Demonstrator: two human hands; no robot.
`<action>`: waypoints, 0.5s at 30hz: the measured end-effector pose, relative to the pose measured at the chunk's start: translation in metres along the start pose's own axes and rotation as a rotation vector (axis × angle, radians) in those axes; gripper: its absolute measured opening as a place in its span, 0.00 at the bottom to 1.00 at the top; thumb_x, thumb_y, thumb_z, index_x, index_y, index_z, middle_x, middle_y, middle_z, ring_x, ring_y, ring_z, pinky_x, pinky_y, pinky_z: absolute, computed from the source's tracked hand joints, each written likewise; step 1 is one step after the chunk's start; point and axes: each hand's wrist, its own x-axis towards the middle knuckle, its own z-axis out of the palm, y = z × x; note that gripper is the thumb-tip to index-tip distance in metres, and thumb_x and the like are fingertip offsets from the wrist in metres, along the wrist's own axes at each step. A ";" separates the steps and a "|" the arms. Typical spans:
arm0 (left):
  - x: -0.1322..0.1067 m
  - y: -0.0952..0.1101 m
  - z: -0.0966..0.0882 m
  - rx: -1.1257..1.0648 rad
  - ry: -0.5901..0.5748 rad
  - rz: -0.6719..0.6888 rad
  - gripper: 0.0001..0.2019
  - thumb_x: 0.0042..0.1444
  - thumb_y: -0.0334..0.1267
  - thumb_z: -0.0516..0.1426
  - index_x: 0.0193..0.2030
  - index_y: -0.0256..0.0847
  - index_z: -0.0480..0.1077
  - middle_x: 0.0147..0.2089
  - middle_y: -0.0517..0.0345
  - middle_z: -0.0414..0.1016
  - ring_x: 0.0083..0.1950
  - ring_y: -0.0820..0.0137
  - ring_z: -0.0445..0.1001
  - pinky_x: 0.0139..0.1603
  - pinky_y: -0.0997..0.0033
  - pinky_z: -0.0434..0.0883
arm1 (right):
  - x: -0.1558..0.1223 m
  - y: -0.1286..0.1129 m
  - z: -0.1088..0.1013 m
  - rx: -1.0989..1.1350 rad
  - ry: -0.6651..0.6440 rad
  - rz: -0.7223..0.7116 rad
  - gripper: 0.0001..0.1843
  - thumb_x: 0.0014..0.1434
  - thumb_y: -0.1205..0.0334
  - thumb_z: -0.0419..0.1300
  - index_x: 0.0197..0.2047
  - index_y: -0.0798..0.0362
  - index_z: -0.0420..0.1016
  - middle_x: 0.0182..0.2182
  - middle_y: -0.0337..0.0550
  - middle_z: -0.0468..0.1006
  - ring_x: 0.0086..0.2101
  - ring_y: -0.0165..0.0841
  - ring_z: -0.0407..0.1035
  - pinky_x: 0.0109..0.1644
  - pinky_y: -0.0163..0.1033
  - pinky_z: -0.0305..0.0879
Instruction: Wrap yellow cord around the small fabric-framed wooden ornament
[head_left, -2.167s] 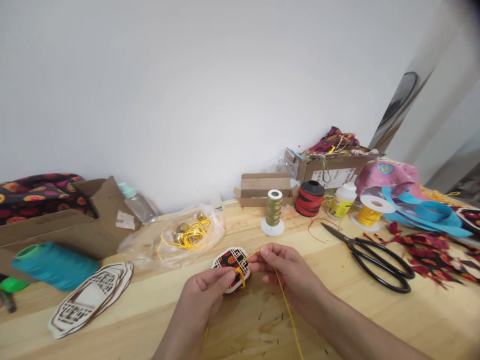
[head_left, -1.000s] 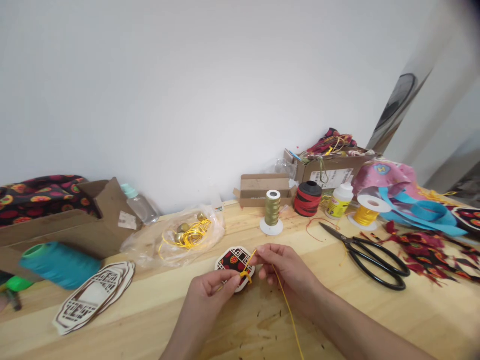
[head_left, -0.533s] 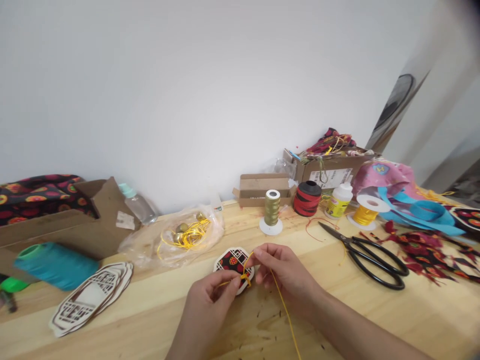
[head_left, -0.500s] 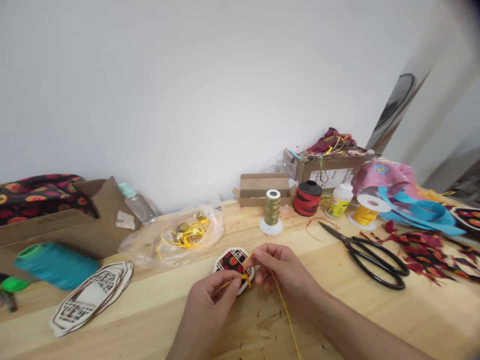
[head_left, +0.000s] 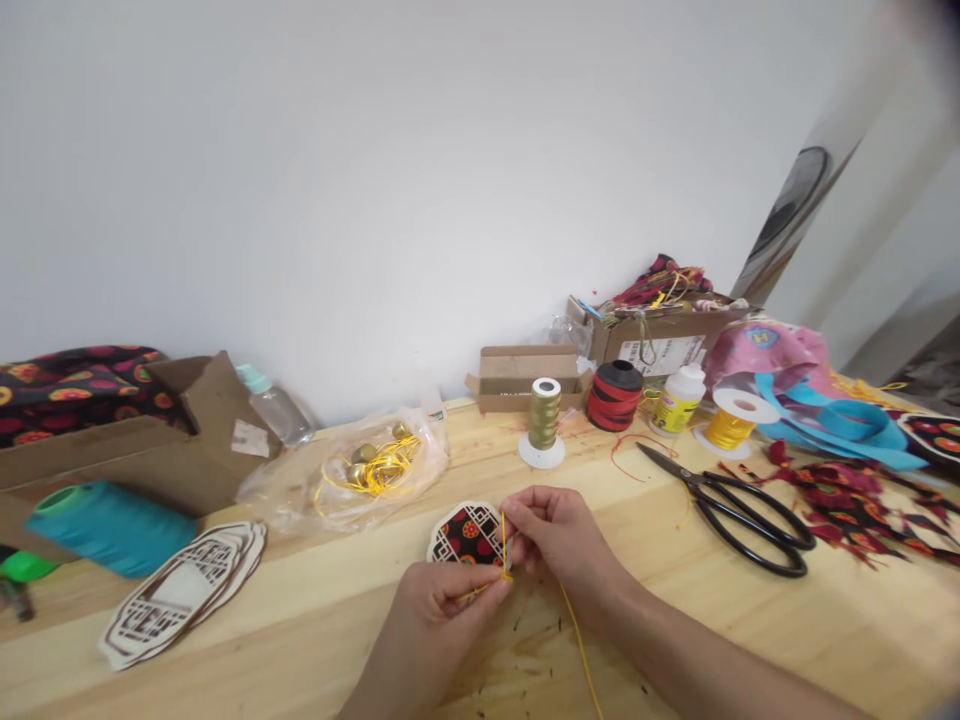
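Between my hands runs a thin yellow cord (head_left: 504, 540). My left hand (head_left: 442, 615) pinches it at a small knot between thumb and fingertips. Above and to the right, my right hand (head_left: 559, 535) grips the cord in a pinch and pulls a short length upright. The long tail of the cord hangs from under my right hand toward the table's front edge. Just behind the fingertips lies a pale-framed ornament (head_left: 469, 535) with dark, red-patterned fabric inside. My fingers cover its lower right part, so I cannot tell whether the cord is joined to it.
Black-handled scissors (head_left: 739, 515) and fabric scraps (head_left: 847, 495) lie at right. Behind stand a green thread spool (head_left: 544, 420), a red thread spool (head_left: 615, 398) and a glue bottle (head_left: 679, 400). At left are cut-out frames (head_left: 187, 590), a teal thread cone (head_left: 112, 530) and a plastic bag (head_left: 300, 490).
My left hand has moved slightly right and down with the knot. The loop of cord near my right fingertips is now a straight, upright strand. More of the ornament shows.
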 end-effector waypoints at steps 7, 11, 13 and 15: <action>0.000 0.000 0.001 -0.130 -0.034 -0.102 0.09 0.43 0.38 0.55 0.25 0.37 0.76 0.22 0.59 0.75 0.24 0.71 0.66 0.25 0.79 0.61 | -0.001 -0.002 0.003 -0.075 0.004 -0.009 0.11 0.45 0.58 0.57 0.21 0.58 0.65 0.13 0.34 0.69 0.11 0.21 0.59 0.13 0.26 0.53; 0.003 -0.004 -0.001 -0.126 0.010 -0.085 0.11 0.45 0.41 0.54 0.24 0.37 0.75 0.23 0.59 0.75 0.26 0.71 0.66 0.26 0.79 0.62 | -0.001 -0.001 0.004 -0.073 0.001 -0.022 0.11 0.45 0.57 0.57 0.22 0.58 0.65 0.14 0.34 0.70 0.11 0.21 0.60 0.13 0.26 0.54; 0.003 -0.004 -0.003 -0.103 0.035 -0.087 0.11 0.45 0.41 0.54 0.23 0.37 0.75 0.22 0.59 0.74 0.25 0.70 0.66 0.26 0.78 0.62 | 0.000 0.000 0.003 -0.072 0.002 -0.041 0.12 0.46 0.57 0.56 0.22 0.58 0.65 0.16 0.36 0.71 0.12 0.21 0.60 0.13 0.26 0.53; 0.003 -0.002 -0.003 -0.081 0.046 -0.096 0.11 0.43 0.41 0.55 0.20 0.38 0.75 0.19 0.60 0.73 0.23 0.70 0.65 0.24 0.78 0.61 | 0.001 0.001 0.002 -0.066 0.005 -0.059 0.11 0.46 0.57 0.57 0.22 0.58 0.66 0.16 0.36 0.71 0.12 0.21 0.61 0.14 0.26 0.53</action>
